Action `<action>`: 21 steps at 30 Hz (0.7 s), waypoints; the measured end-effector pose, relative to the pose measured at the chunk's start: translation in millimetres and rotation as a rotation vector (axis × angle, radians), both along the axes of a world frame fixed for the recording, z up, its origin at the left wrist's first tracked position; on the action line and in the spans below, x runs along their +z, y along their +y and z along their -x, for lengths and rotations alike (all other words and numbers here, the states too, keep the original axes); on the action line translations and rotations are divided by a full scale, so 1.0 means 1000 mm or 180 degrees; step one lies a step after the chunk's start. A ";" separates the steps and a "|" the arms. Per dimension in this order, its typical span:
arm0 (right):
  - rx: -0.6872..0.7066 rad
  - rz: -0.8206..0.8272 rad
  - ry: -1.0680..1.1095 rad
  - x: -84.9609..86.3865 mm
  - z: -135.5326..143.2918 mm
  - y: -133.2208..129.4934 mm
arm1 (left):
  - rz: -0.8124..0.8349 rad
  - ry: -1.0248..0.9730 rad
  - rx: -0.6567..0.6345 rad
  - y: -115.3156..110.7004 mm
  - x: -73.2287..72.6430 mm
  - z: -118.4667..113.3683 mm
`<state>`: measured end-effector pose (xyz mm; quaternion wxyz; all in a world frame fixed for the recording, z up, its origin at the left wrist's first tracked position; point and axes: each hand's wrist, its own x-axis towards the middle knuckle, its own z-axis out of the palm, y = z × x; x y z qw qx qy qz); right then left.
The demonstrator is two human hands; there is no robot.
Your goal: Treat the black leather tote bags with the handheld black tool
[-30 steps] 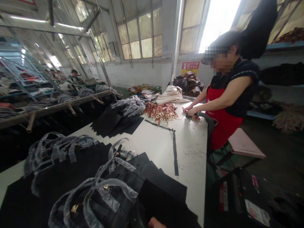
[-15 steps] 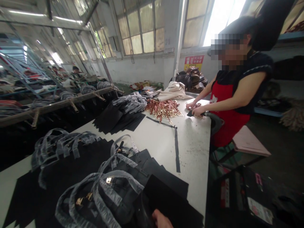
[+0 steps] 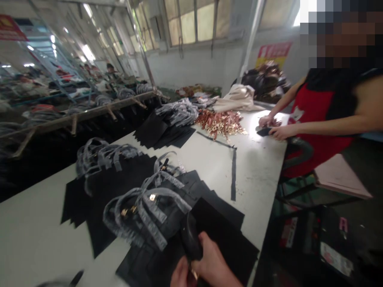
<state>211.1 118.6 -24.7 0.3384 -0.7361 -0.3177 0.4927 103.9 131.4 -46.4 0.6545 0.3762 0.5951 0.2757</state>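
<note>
My right hand (image 3: 213, 257) is closed at the bottom centre, its fingers round a glossy black curved piece (image 3: 191, 239), perhaps a bag handle. Close beside it, my left hand (image 3: 179, 273) has its fingers pressed together; what they grip is hidden. A small gold-coloured metal part (image 3: 194, 272) shows between the two hands. Under and around them lie black bag panels (image 3: 224, 235). Farther up the pile are handles wrapped in clear film (image 3: 143, 215), with gold-coloured clasps (image 3: 152, 197).
Another stack of black panels with wrapped handles (image 3: 94, 155) lies left on the white table (image 3: 38, 235). Brown straps with gold-coloured rings (image 3: 223, 123) are heaped farther back. A person in a red apron (image 3: 314, 123) works at the right edge with a black tool (image 3: 265, 132).
The camera view has shifted, so the table sits farther right and higher. My left hand has come into view, and more of my right hand shows, with the black curved piece.
</note>
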 end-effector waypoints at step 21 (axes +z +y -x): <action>0.0524 -0.0112 -0.0231 0.000 -0.010 -0.004 | 0.1326 -0.2144 0.1111 -0.018 -0.002 0.016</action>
